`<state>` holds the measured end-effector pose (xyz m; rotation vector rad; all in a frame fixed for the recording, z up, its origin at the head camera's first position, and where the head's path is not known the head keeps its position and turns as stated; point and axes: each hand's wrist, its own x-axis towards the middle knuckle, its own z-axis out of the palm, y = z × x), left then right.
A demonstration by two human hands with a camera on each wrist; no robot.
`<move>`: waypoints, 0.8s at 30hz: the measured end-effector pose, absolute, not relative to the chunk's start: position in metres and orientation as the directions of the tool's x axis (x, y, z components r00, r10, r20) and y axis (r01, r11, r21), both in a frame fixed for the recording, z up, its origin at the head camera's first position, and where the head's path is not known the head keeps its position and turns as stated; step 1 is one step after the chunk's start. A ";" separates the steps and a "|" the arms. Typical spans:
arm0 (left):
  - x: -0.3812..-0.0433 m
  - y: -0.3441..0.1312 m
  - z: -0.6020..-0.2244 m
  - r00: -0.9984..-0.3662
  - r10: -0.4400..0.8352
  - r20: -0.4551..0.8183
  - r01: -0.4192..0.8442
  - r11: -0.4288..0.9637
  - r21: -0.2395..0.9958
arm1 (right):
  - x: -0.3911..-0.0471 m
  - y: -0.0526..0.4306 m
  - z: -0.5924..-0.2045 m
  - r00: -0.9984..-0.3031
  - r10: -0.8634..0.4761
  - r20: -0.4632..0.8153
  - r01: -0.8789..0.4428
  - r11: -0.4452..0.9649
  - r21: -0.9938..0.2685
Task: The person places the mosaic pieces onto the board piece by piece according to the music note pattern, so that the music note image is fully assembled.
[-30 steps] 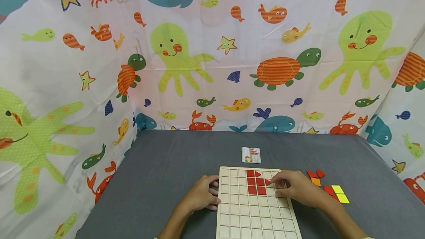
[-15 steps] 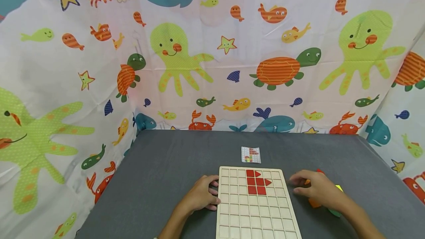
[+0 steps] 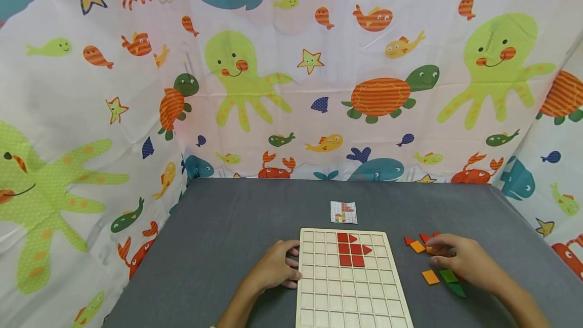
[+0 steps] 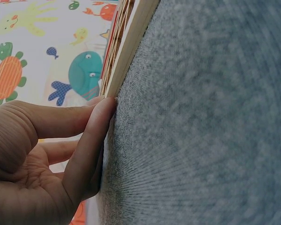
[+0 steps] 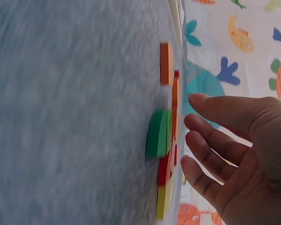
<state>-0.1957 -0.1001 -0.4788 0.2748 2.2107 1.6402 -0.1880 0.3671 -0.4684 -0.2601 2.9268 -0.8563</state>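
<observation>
A pale wooden grid board (image 3: 334,287) lies on the table, with several red squares (image 3: 344,249) and two red triangles (image 3: 366,250) set in its upper cells. My left hand (image 3: 277,264) holds the board's left side; in the left wrist view its thumb and a finger (image 4: 91,136) pinch the edge. Off to the right, my right hand (image 3: 469,262) hovers over loose pieces with relaxed, spread fingers and nothing between them. Around it are orange squares (image 3: 430,277), red pieces (image 3: 408,241) and green pieces (image 3: 457,289). A yellow piece (image 5: 164,201) shows in the right wrist view.
A small printed card (image 3: 343,212) with a coloured grid pattern lies behind the board. The dark grey table (image 3: 255,206) reaches back to a hanging cloth (image 3: 282,110) printed with sea animals.
My right hand has left the red triangle on the board and moved right, over the loose pieces. Those pieces now lie differently, with orange and green ones exposed. The left hand stays put.
</observation>
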 end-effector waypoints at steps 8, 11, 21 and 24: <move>-0.196 -0.100 -0.480 -0.910 0.372 -0.185 -0.069 0.305 0.950 | -0.189 0.386 -0.471 -0.989 -0.147 -0.031 -0.115 0.874 -0.472; -0.196 -0.100 -0.480 -0.911 0.368 -0.185 -0.070 0.303 0.951 | -0.188 0.391 -0.472 -0.989 -0.141 -0.041 -0.107 0.881 -0.461; -0.195 -0.100 -0.478 -0.913 0.364 -0.184 -0.071 0.302 0.951 | -0.191 0.401 -0.474 -0.988 -0.133 -0.083 -0.080 0.884 -0.461; -0.196 -0.100 -0.479 -0.913 0.364 -0.183 -0.070 0.302 0.951 | -0.192 0.403 -0.474 -0.987 -0.129 -0.101 -0.071 0.892 -0.446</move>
